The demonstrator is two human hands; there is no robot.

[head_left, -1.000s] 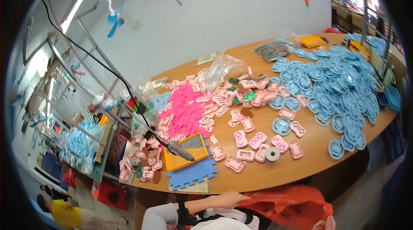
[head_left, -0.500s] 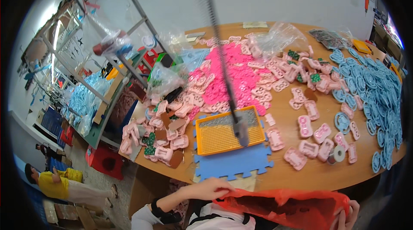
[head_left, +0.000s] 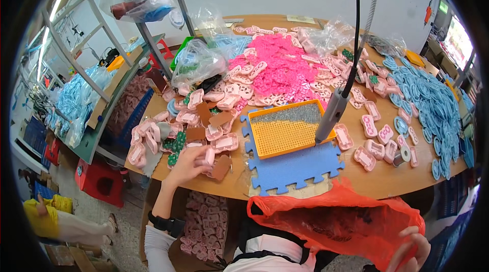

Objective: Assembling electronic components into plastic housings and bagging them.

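Observation:
My left hand reaches over the table's near left edge, its fingers closed around a small pink plastic casing in a pile of like parts. Brown cards and green circuit boards lie among them. My right hand grips the right edge of a red plastic bag. Its mouth gapes in front of me, and the left end hangs without a hand on it.
A yellow tray of small metal screws sits on a blue foam mat. An electric screwdriver hangs over its right corner. Pink parts and blue rings heap behind and right. A solder spool stands at right.
My left hand has let go of the red bag and moved up and left to the pink casings. The view has shifted, and the screwdriver now hangs farther right.

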